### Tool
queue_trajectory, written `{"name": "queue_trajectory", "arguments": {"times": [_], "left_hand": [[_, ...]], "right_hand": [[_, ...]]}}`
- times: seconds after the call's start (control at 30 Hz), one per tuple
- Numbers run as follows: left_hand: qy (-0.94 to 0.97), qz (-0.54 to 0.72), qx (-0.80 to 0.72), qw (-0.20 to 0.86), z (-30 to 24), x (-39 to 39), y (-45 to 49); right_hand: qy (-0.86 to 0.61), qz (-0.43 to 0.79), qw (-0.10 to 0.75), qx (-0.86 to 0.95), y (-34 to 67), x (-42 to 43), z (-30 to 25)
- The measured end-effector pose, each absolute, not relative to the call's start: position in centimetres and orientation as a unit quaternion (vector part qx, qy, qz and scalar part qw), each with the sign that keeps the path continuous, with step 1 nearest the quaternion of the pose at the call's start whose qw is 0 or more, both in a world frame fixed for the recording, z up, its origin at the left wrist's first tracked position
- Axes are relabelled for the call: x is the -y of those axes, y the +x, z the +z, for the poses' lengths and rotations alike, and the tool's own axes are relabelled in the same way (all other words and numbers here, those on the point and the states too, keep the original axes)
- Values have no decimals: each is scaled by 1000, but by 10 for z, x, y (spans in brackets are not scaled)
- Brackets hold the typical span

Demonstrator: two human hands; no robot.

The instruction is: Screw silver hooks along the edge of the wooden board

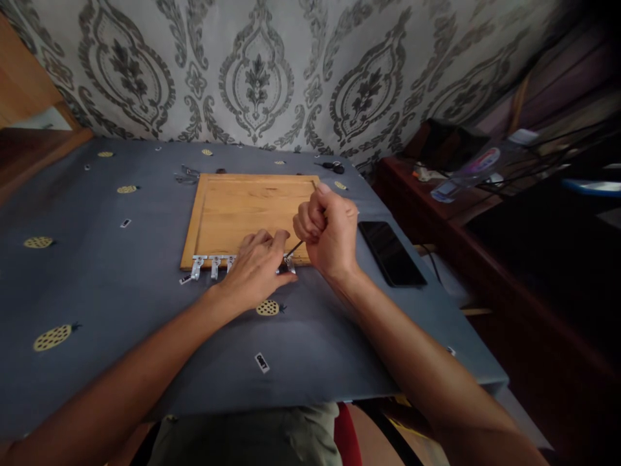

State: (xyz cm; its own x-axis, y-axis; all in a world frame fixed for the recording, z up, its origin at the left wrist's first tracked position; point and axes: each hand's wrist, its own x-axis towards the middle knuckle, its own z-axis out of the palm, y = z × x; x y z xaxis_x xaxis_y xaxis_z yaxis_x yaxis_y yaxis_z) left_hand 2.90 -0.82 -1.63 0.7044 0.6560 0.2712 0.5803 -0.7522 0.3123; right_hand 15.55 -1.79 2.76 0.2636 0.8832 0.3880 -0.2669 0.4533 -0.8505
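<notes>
A wooden cabinet door (pixel 250 210) with a raised border lies flat on the table. Several metal hinges (pixel 197 266) line its front edge. My left hand (pixel 257 268) reaches over that edge, thumb and index finger around the rightmost hinge (pixel 290 263); its palm partly covers the hinges further left. My right hand (pixel 332 233) is a fist around a screwdriver (pixel 295 248), whose handle is hidden in the fingers. The thin dark shaft slants down and left to the rightmost hinge, and its tip meets the metal there.
A black phone (pixel 392 254) lies right of the door. Behind the door are dark keys (pixel 332 167) and a clear or metallic item (pixel 187 173). A pineapple-print cloth (pixel 121 278) covers the table. At the right, a plastic bottle (pixel 485 165) and cables stand on a brown desk (pixel 407 188).
</notes>
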Motion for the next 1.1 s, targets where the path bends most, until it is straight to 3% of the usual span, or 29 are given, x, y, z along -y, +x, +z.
{"name": "queue_trajectory", "arguments": {"times": [0.7,0.97,1.1], "left_hand": [[917,190,-338,100,-18,8,29],[916,176,-343,108,-14,9,30],[916,190,-338,105,-16,8,29]], "right_hand": [[-373,417,652,511,162,15,28],[-371,396,701,464,151,18,30],[-381,407,682,474,149,14,30]]}}
